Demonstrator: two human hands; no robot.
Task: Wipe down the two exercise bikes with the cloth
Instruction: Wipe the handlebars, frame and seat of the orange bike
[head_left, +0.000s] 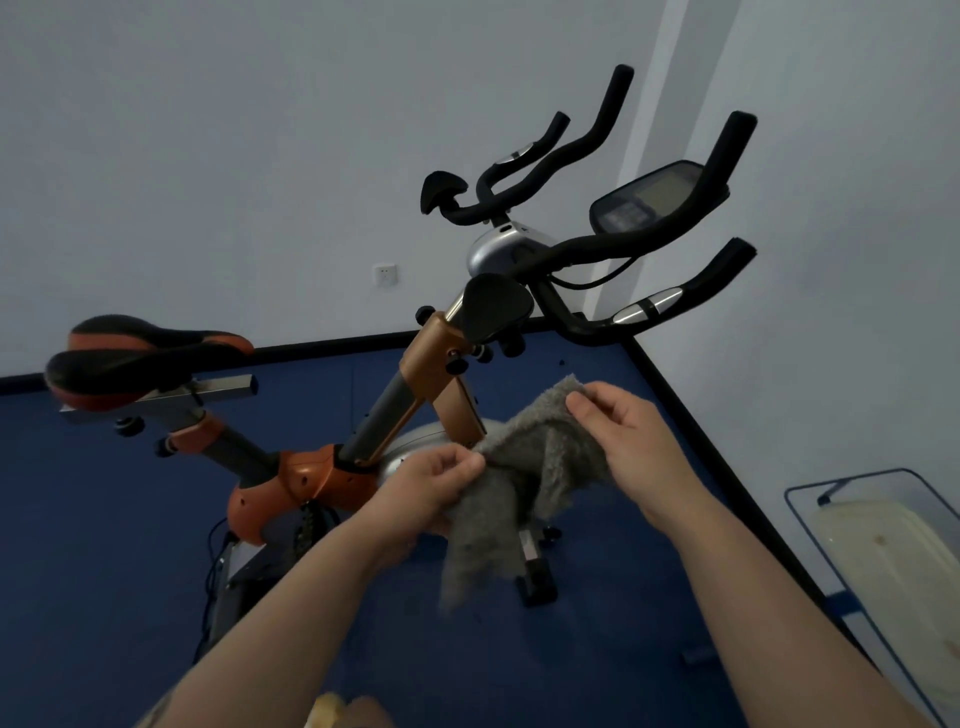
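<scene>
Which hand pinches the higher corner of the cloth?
The right hand: it pinches the cloth at its top corner, while the left hand grips a lower fold.

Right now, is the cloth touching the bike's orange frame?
Cannot tell. In the head view the cloth, pinched by both hands, overlaps the orange frame; no gap or contact shows.

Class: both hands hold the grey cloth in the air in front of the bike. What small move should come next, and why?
Probably bring the cloth up onto the nearest handlebar. The left hand and right hand pinch it spread between them, and it touches no part of the bike yet.
</scene>
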